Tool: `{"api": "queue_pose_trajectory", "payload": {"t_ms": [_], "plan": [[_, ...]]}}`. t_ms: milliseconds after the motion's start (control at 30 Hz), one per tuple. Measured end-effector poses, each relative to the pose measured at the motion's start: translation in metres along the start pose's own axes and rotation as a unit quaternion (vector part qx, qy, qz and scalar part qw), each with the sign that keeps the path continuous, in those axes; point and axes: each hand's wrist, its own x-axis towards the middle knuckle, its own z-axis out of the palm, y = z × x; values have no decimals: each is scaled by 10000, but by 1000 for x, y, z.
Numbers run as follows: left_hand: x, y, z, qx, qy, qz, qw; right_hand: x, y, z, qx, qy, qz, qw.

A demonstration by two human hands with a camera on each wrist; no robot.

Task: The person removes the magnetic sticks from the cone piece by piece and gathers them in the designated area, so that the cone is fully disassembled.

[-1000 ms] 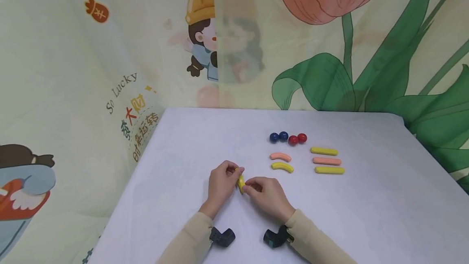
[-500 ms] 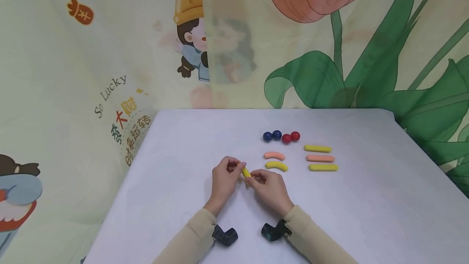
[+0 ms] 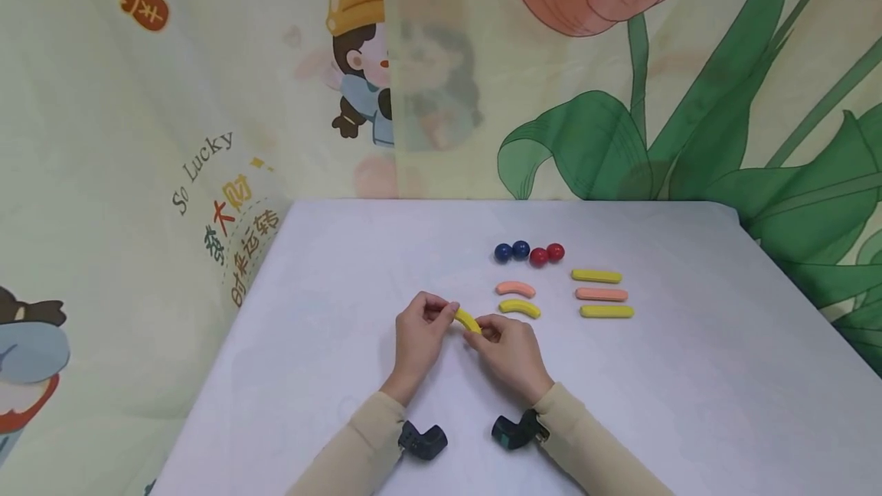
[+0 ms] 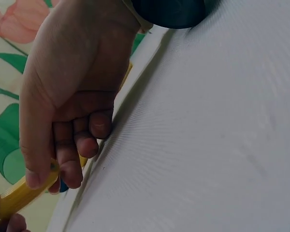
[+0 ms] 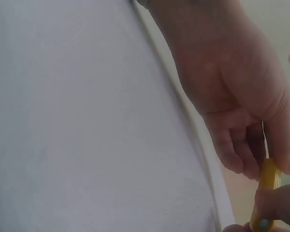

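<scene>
A short yellow curved rod [image 3: 468,320] is held between both hands above the white table. My left hand [image 3: 417,339] pinches its upper left end with thumb and fingers; my right hand [image 3: 515,357] pinches the lower right end. In the left wrist view the yellow curved rod [image 4: 26,197] shows a small dark spot on its end face. A teal spot marks one end of the yellow curved rod [image 5: 269,178] in the right wrist view. Just beyond the right hand lie another yellow curved rod [image 3: 520,308] and a pink curved rod [image 3: 515,288].
Two blue balls [image 3: 504,252] and two red balls [image 3: 539,256] sit in a row farther back. To the right lie two straight yellow rods [image 3: 596,275] with a straight pink rod [image 3: 602,294] between them. A printed curtain hangs behind the white table [image 3: 689,404].
Both hands have turned the yellow curved rod from nearly upright to a slant, left end higher, and more of it shows. The head view has shifted slightly. The other pieces stay put.
</scene>
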Motion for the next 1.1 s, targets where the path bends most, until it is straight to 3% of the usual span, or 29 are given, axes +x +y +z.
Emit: {"api": "queue_pose_trajectory", "payload": {"t_ms": [133,267,500,800,1100], "plan": [[3,-1,-4,213,156,27,9996,1,2,-5,-123,204,11,9997],[9,-6,-11,295,415,-162,9986,-1,8,-14,-311,233,83,9992],[17,-10,-24,-181,712,-537,9959,-7,23,-36,-477,270,535,9971],[20,-10,-28,-179,741,-675,9948,-14,38,-55,-926,327,714,9926],[20,-10,-31,-117,749,-725,9945,-19,42,-57,-1344,674,650,9865]]}}
